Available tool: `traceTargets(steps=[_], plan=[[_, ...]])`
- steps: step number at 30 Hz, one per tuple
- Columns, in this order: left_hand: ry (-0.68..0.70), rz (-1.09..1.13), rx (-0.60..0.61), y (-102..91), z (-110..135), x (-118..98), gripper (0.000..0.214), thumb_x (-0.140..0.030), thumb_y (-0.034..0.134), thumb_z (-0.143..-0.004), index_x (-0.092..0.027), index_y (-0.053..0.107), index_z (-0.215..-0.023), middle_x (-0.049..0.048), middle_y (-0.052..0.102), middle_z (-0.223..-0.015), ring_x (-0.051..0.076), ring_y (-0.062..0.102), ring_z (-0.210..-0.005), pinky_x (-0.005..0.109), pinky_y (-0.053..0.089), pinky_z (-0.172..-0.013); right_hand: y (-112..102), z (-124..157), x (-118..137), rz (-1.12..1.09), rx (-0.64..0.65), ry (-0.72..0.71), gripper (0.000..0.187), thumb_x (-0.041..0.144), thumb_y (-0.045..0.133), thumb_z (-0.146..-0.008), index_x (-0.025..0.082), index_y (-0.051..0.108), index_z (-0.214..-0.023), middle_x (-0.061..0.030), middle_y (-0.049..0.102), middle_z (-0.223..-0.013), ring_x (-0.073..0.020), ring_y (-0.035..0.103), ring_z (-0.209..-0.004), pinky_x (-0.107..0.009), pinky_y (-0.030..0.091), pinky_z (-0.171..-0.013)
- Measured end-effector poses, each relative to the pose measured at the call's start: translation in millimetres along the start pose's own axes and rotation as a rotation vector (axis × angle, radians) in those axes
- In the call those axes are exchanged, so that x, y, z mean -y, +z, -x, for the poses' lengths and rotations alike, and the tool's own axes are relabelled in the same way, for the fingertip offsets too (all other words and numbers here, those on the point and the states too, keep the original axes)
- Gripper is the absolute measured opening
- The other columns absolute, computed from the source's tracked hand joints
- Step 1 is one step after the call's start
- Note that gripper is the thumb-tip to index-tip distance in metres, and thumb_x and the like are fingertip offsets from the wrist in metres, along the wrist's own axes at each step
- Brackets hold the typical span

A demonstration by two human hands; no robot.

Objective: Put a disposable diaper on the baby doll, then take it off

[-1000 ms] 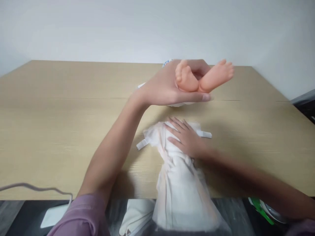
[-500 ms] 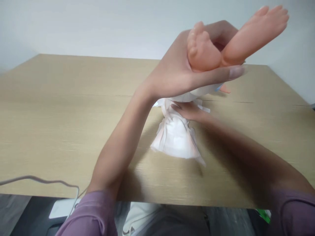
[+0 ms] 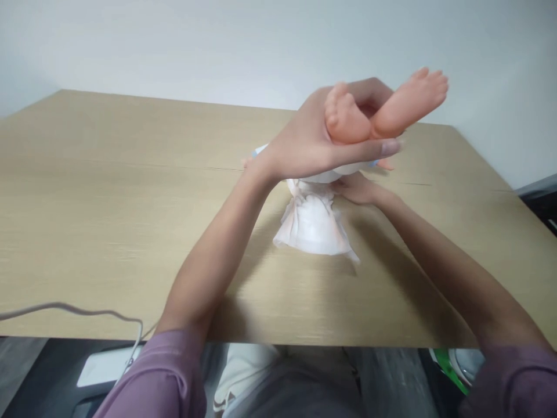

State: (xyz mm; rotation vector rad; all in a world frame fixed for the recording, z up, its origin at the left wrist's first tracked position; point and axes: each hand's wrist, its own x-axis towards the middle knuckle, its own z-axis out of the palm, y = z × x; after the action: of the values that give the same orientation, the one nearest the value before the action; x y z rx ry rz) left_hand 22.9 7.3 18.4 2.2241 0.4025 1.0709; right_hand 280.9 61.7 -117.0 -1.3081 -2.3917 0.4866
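Observation:
My left hand (image 3: 308,136) is closed round both ankles of a baby doll (image 3: 348,121), holding its bare feet up. The doll's body lies on its back behind that hand, mostly hidden; a small doll hand (image 3: 385,165) with a blue cuff pokes out at the right. Below the raised legs a white diaper (image 3: 311,229) is spread on the table, its near end flared toward me and its far part beneath the doll. My right hand (image 3: 359,188) rests low at the diaper's right side, fingers stretched inward, their tips partly hidden under the doll.
The wooden table (image 3: 130,232) runs back to a pale wall. A grey cable (image 3: 69,308) crosses its front left edge. Below the edge are a white box-like object (image 3: 107,367) at the left and a green-rimmed item (image 3: 450,368) at the right. Something dark stands at the far right.
My left hand has lowered the doll's feet and brought them slightly left. My right hand has drawn back from across the diaper to its right side.

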Motion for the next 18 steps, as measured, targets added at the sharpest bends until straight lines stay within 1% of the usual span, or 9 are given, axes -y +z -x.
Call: traceTargets(steps=[2,3,5,8,10,12,14,16,18], plan=[[0.015,0.038,0.007,2.0,2,2,0.028,-0.046,0.076,-0.104,-0.021,0.073,-0.117,0.0024,0.080,-0.124,0.029,0.079,-0.123,0.049,0.063,-0.109,-5,22,-9,0.058,-0.005,-0.054,0.042,0.049,0.056,-0.111,0.019,0.080,-0.128,-0.0192,0.070,-0.154,-0.0429,0.061,-0.144,-0.065,0.047,-0.125],[0.022,0.051,0.007,3.4,4,4,0.027,-0.044,0.079,-0.103,-0.020,0.074,-0.116,0.0042,0.080,-0.123,0.028,0.079,-0.121,0.047,0.062,-0.108,-6,34,-11,0.087,-0.038,-0.074,0.044,0.051,0.055,-0.111,0.019,0.079,-0.129,-0.0199,0.070,-0.152,-0.0440,0.062,-0.143,-0.068,0.047,-0.125],[0.028,0.057,0.010,7.0,7,8,0.026,-0.040,0.083,-0.100,-0.021,0.075,-0.116,0.0058,0.081,-0.124,0.026,0.078,-0.119,0.044,0.061,-0.107,-5,57,-8,0.118,-0.168,-0.076,0.050,0.053,0.058,-0.109,0.019,0.072,-0.142,-0.0208,0.069,-0.153,-0.0450,0.062,-0.144,-0.071,0.047,-0.125],[-0.018,0.012,0.029,14.9,15,13,0.033,-0.045,0.085,-0.096,-0.023,0.075,-0.118,0.0052,0.081,-0.124,0.027,0.076,-0.118,0.044,0.060,-0.104,-1,77,18,0.093,-0.407,-0.026,0.067,0.055,0.067,-0.105,0.023,0.055,-0.162,-0.0200,0.064,-0.159,-0.0463,0.058,-0.149,-0.073,0.045,-0.127],[-0.065,-0.022,0.053,20.9,20,14,0.039,-0.052,0.085,-0.095,-0.024,0.075,-0.121,0.0052,0.081,-0.122,0.028,0.076,-0.118,0.045,0.061,-0.104,0,80,44,0.046,-0.491,-0.010,0.076,0.058,0.071,-0.103,0.029,0.046,-0.169,-0.0165,0.060,-0.164,-0.0459,0.055,-0.153,-0.074,0.043,-0.128],[-0.079,-0.042,0.074,25.6,26,13,0.043,-0.055,0.084,-0.095,-0.024,0.076,-0.123,0.0067,0.081,-0.123,0.029,0.076,-0.121,0.045,0.060,-0.105,-1,76,68,-0.028,-0.474,-0.002,0.077,0.061,0.071,-0.102,0.033,0.045,-0.169,-0.0139,0.062,-0.162,-0.0444,0.055,-0.153,-0.073,0.044,-0.128],[-0.056,-0.050,0.089,26.7,32,12,0.045,-0.055,0.082,-0.097,-0.024,0.075,-0.127,0.0089,0.080,-0.130,0.029,0.074,-0.127,0.046,0.059,-0.110,-3,71,83,-0.120,-0.412,-0.018,0.073,0.065,0.070,-0.102,0.031,0.052,-0.164,-0.0140,0.067,-0.156,-0.0428,0.059,-0.148,-0.070,0.048,-0.127],[-0.028,-0.058,0.110,22.8,40,11,0.048,-0.055,0.081,-0.097,-0.025,0.074,-0.133,0.0106,0.077,-0.138,0.029,0.071,-0.132,0.045,0.058,-0.114,-5,70,89,-0.194,-0.384,-0.063,0.068,0.065,0.069,-0.102,0.026,0.059,-0.157,-0.0149,0.070,-0.152,-0.0408,0.065,-0.144,-0.065,0.051,-0.126],[-0.031,-0.102,0.134,14.2,51,14,0.050,-0.056,0.079,-0.099,-0.026,0.073,-0.138,0.0113,0.074,-0.144,0.028,0.068,-0.135,0.046,0.057,-0.116,-5,76,86,-0.179,-0.380,-0.101,0.065,0.062,0.069,-0.104,0.024,0.060,-0.156,-0.0148,0.070,-0.154,-0.0387,0.065,-0.145,-0.061,0.051,-0.128]])
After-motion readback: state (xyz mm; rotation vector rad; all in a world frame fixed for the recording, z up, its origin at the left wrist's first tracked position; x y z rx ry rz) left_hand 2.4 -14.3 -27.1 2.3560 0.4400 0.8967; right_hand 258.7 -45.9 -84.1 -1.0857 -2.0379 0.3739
